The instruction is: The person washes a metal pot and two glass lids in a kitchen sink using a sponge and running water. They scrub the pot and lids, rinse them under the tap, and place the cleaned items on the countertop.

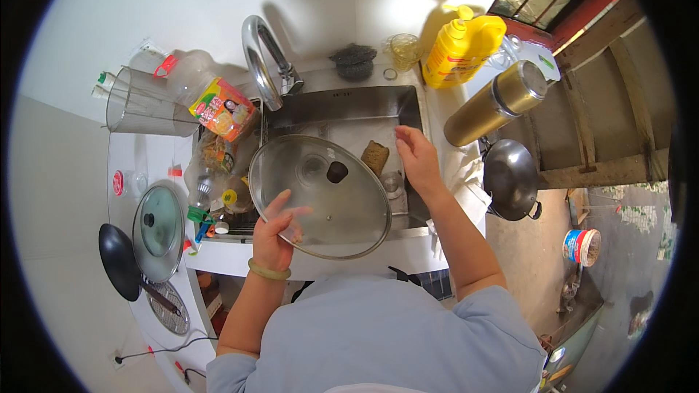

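My left hand (274, 234), with a bracelet at the wrist, grips the near-left rim of a round glass pot lid (349, 213). The lid is tilted over the stainless steel sink (349, 102), and its dark knob (337, 172) shows on the glass. Some of my left fingers are seen through the lid. My right hand (418, 161) hovers over the right side of the sink, apart from the lid and with nothing visible in it. Between that hand and the lid, a brown scouring sponge (375, 158) lies in the sink near the drain fitting (392, 184).
A chrome faucet (261, 60) arches at the back left. Plastic bottles (224, 109) crowd the left drainer. A yellow pump bottle (461, 52), a gold thermos (494, 103) and a wok (510, 179) stand right. Another glass lid (158, 229) and a black pan (117, 262) lie left.
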